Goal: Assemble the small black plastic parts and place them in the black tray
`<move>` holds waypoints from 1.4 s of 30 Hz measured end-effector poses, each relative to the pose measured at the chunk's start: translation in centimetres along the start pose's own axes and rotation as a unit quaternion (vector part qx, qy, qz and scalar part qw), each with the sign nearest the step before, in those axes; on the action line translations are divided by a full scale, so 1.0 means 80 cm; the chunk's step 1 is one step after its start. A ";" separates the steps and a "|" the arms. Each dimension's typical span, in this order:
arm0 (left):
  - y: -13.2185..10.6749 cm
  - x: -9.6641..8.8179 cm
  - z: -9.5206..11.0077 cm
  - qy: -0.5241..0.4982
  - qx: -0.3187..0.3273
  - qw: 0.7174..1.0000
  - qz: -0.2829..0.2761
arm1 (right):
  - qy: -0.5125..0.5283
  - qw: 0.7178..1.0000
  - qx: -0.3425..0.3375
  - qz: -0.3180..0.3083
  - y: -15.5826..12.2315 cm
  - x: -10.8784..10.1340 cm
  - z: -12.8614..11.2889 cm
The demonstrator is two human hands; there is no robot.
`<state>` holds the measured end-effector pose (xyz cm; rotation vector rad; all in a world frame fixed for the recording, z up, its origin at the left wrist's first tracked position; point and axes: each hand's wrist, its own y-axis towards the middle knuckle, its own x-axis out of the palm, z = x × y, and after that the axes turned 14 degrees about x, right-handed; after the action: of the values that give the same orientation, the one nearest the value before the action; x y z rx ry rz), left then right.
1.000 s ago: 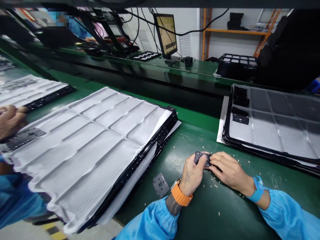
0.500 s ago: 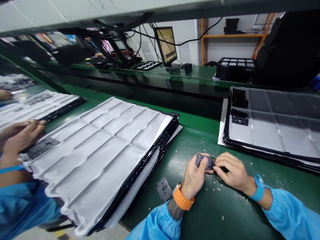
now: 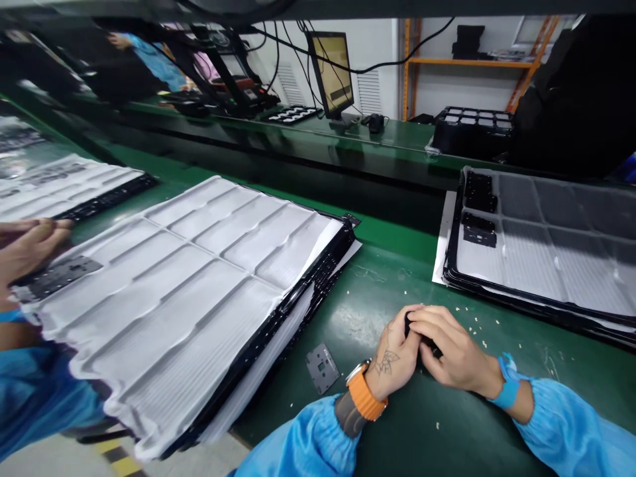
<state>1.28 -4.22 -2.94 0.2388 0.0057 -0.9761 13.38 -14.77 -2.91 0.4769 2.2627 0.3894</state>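
Note:
My left hand [image 3: 392, 356] is closed on a small dark grey plastic plate [image 3: 408, 324], above the green table. Bent over the same plate, the fingers of my right hand [image 3: 456, 346] press against it and hide most of it. Only a dark edge shows between the two hands. A flat grey plastic plate [image 3: 322, 368] with a square hole lies on the table, left of my left wrist. Tiny pale bits [image 3: 476, 320] are scattered on the tabletop beyond my right hand.
At left stands a stack of white-lined trays [image 3: 223, 278], with a dark plate [image 3: 62, 275] at its corner. Another person's hand [image 3: 32, 245] is beside it. At right, a second tray stack [image 3: 541, 265] holds several black plates. A monitor [image 3: 332, 73] stands behind.
My right hand has moved from the plate's right end to cover it, hiding most of it. My left hand has turned inward around it. The camera view has shifted slightly.

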 end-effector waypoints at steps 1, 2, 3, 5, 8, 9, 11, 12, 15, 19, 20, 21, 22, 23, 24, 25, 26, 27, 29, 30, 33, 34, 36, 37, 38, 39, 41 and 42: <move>0.000 0.001 0.001 0.001 0.001 1.000 -0.001 | -0.007 1.000 -0.001 -0.004 0.000 0.001 0.001; 0.000 0.001 0.002 0.002 0.000 1.000 -0.002 | -0.012 1.000 -0.004 -0.005 -0.001 0.003 0.003; 0.000 0.002 0.003 0.006 0.000 1.000 -0.002 | -0.015 1.000 -0.006 -0.004 -0.001 0.003 0.004; 0.000 0.002 0.005 0.014 -0.001 1.000 -0.002 | -0.018 1.000 -0.007 -0.003 -0.002 0.005 0.005; -0.001 0.002 0.007 0.015 0.001 1.000 0.000 | -0.017 1.000 -0.003 -0.008 -0.004 0.004 0.005; -0.001 0.002 0.008 0.012 0.003 1.000 0.001 | -0.018 1.000 -0.003 -0.009 -0.004 0.004 0.004; -0.002 0.001 0.009 0.011 0.007 1.000 -0.002 | -0.021 1.000 -0.003 -0.010 -0.004 0.003 0.001; -0.003 0.001 0.009 0.016 0.006 1.000 -0.004 | -0.023 1.000 -0.001 -0.011 -0.003 0.002 0.000; -0.007 0.000 0.011 0.045 -0.005 0.999 -0.014 | -0.025 0.999 0.009 -0.020 -0.001 -0.001 -0.005; -0.008 0.000 0.013 0.062 -0.012 0.998 -0.029 | -0.016 0.999 0.017 -0.037 0.000 -0.003 -0.007; -0.008 0.000 0.014 0.059 -0.011 0.998 -0.031 | -0.014 0.999 0.019 -0.040 0.000 -0.003 -0.007; -0.008 -0.001 0.014 0.057 -0.010 0.998 -0.032 | -0.013 0.999 0.019 -0.041 0.000 -0.003 -0.006; -0.007 -0.001 0.014 0.055 -0.010 0.998 -0.034 | -0.011 0.999 0.017 -0.040 0.000 -0.002 -0.005; -0.007 -0.001 0.014 0.056 -0.011 0.998 -0.035 | -0.010 0.999 0.015 -0.038 0.000 -0.002 -0.004; -0.007 -0.001 0.014 0.057 -0.013 0.998 -0.037 | -0.010 0.999 0.012 -0.034 -0.001 -0.002 -0.003; -0.007 -0.002 0.013 0.060 -0.014 0.997 -0.039 | -0.010 0.999 0.010 -0.032 -0.001 -0.002 -0.003; -0.007 -0.002 0.013 0.062 -0.014 0.997 -0.040 | -0.010 0.999 0.010 -0.032 -0.001 -0.003 -0.002; -0.006 -0.003 0.012 0.061 -0.013 0.997 -0.043 | -0.012 0.999 0.011 -0.033 -0.001 -0.003 -0.002; -0.006 -0.004 0.011 0.051 -0.007 0.998 -0.048 | -0.015 0.999 0.015 -0.036 -0.001 -0.004 -0.001; -0.006 -0.004 0.011 0.045 -0.005 0.998 -0.051 | -0.017 0.999 0.016 -0.038 0.000 -0.005 -0.001; -0.006 -0.004 0.010 0.045 -0.007 0.997 -0.055 | -0.020 0.999 0.011 -0.035 0.000 -0.006 -0.002; -0.007 -0.004 0.010 0.050 -0.009 0.997 -0.053 | -0.020 0.999 0.007 -0.033 0.001 -0.007 -0.003; -0.007 -0.004 0.009 0.054 -0.011 0.997 -0.051 | -0.018 0.999 0.001 -0.036 0.002 -0.008 -0.004; -0.007 -0.004 0.009 0.054 -0.010 0.997 -0.050 | -0.015 0.999 0.000 -0.040 0.003 -0.008 -0.005; -0.007 -0.004 0.009 0.051 -0.009 0.997 -0.050 | -0.013 0.999 0.001 -0.045 0.003 -0.008 -0.006; -0.007 -0.005 0.009 0.045 -0.008 0.998 -0.051 | -0.013 0.999 0.003 -0.049 0.004 -0.008 -0.006; -0.006 -0.005 0.011 0.027 -0.008 0.998 -0.052 | -0.015 0.999 0.004 -0.047 0.004 -0.007 -0.005; -0.005 -0.005 0.013 0.013 -0.009 0.999 -0.049 | -0.016 0.999 0.002 -0.037 0.004 -0.006 -0.004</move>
<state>0.63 -4.29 -1.97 0.2368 0.0513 -1.0701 13.54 -14.73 -2.26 0.3966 2.2442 0.3379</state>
